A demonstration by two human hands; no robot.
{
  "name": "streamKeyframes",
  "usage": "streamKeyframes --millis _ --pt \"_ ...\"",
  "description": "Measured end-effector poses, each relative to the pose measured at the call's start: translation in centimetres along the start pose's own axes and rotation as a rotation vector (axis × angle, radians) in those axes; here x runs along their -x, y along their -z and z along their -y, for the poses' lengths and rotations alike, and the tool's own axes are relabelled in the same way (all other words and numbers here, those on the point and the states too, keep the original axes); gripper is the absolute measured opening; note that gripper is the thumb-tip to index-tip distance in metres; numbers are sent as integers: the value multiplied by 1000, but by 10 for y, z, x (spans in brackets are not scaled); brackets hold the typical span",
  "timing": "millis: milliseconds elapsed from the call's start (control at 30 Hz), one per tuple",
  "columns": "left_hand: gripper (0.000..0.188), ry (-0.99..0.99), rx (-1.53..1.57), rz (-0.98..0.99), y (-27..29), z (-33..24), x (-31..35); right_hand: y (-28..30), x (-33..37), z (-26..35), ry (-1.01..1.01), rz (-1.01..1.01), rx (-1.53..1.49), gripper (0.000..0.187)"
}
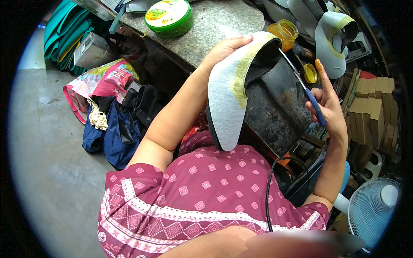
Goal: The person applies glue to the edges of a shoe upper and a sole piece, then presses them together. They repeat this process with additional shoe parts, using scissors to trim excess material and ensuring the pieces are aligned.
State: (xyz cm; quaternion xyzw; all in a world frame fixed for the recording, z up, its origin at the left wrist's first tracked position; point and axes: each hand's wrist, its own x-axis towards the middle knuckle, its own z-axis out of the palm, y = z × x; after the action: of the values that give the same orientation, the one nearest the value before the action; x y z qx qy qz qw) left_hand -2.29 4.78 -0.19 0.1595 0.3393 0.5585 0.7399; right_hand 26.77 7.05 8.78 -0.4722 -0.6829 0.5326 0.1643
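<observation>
My left hand [228, 49] grips the upper end of a shoe upper [228, 90], a curved pale grey piece with a yellowish band along its inner edge and a black other face. It is held up in front of my chest. In my right hand [327, 103] is a pair of scissors [316, 105] with blue handles, the metal blades pointing up and left to the black edge of the upper. The right index finger is stretched out, its tip smeared orange. Whether the blades touch the upper I cannot tell.
A green round tub [170, 21] stands on the grey stone slab [215, 21]. Beyond the upper are an open jar of amber glue [284, 34], its yellow lid [309, 74] and another upper [331, 43]. Wooden blocks [368, 116] and a fan [374, 210] are at right; bags [112, 120] lie left.
</observation>
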Motion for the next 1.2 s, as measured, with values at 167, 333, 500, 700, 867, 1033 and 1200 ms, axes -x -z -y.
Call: streamKeyframes --millis 167,333,500,700,867,1033,1200 --pt "30 24 234 341 19 -5 -9 8 16 -9 -17 1 -81 110" --pt "32 -89 209 210 9 8 -9 4 28 -38 -77 -261 502 115" --pt "33 26 149 326 -6 10 1 -10 26 -60 69 -273 619 104" --pt "26 -192 31 289 -6 3 8 -20 21 -33 259 -373 520 86" --pt "24 -311 -99 110 -37 14 6 -59 6 -2 568 -268 -74 113" --pt "28 -481 -246 146 -51 15 9 -78 -2 7 660 -372 480 105" --pt "48 -1468 -1459 -460 -13 3 17 -47 -15 9 534 -348 -10 83"
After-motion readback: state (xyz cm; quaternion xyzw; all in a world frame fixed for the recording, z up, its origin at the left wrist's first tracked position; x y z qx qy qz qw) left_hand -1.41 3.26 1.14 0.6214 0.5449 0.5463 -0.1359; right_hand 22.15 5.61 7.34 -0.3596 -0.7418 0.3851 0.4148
